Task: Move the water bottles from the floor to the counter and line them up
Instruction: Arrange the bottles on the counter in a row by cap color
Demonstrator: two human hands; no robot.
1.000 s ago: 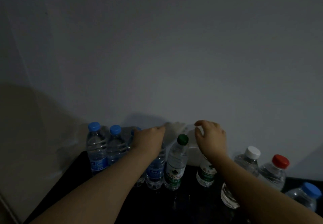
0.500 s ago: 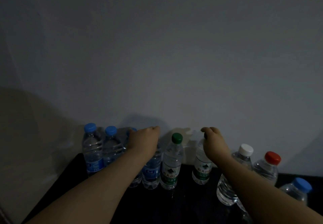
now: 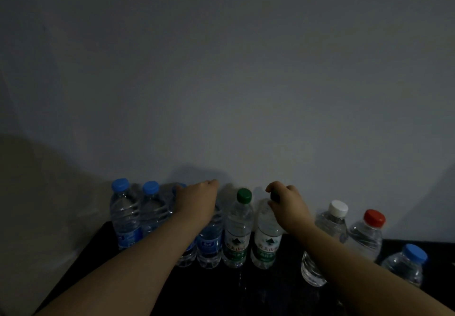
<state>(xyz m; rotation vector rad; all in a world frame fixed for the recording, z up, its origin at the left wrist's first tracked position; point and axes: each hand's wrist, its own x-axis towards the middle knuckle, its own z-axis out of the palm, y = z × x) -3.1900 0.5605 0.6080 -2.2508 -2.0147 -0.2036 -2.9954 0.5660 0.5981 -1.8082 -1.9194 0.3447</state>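
Several water bottles stand in a row on the black counter (image 3: 246,296) against the wall. At the left are blue-capped bottles (image 3: 125,217), packed close together. My left hand (image 3: 197,199) lies over the top of one blue-label bottle (image 3: 209,244), hiding its cap. Beside it stands a green-capped bottle (image 3: 237,229). My right hand (image 3: 286,204) grips the cap of a second green-label bottle (image 3: 266,239), which stands upright close to the first one.
To the right stand a white-capped bottle (image 3: 330,222), a red-capped bottle (image 3: 366,232) and a blue-capped bottle (image 3: 406,264), spaced apart and nearer the front. A plain grey wall (image 3: 246,93) rises behind the row. A beige surface (image 3: 37,204) borders the counter's left.
My right hand closed on the green-label bottle's cap and slid that bottle left, closer to the other green-capped one. My left hand stayed on the blue-label bottle.
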